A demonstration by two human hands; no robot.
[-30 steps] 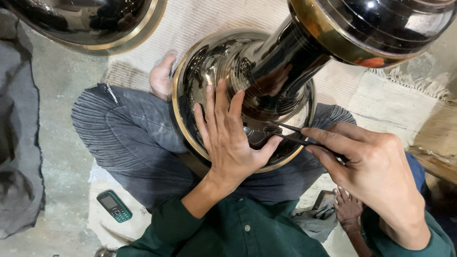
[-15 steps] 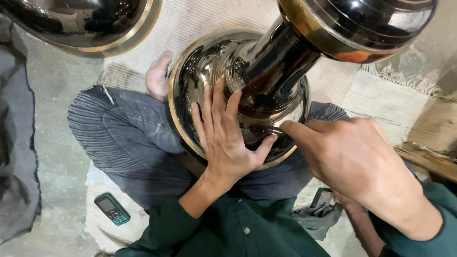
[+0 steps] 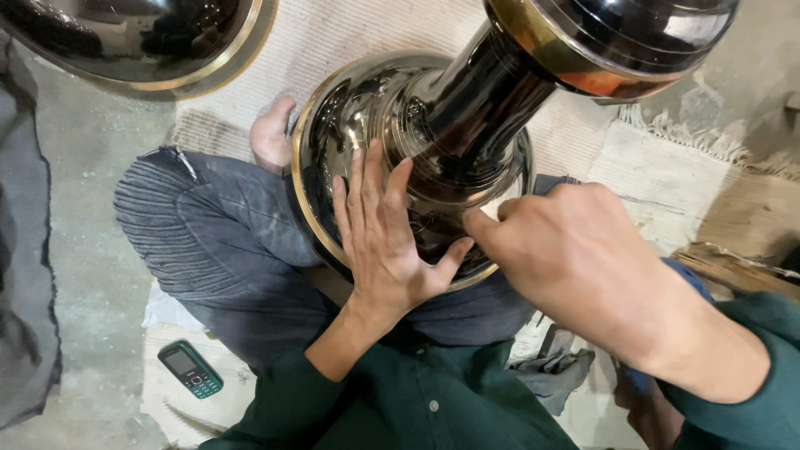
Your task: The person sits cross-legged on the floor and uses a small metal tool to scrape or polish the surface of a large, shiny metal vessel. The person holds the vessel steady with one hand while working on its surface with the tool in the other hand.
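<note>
Right, going from the left: grey cloth along the floor edge, a second dark polished vessel with a gold rim at top left, small green phone on the mat by the person's knee. The person sits cross-legged, bare foot poking out beside the workpiece. The workpiece is a big glossy black metal vessel with brass rims, lying tilted across the lap, wide base toward the person, neck and bulb running up and right. Left hand lies flat on the base, fingers spread, thumb out, bracing it. Right hand is curled closed, knuckles up, fingertips against the lower rim near the left thumb (can't tell what it's pinching, if anything; the hand hides it). Progress, judging by looks: surface already reads uniformly shiny, so I'd guess detail work on the base is under way, extent left unclear. Fringed mat and wooden edge at right.
</note>
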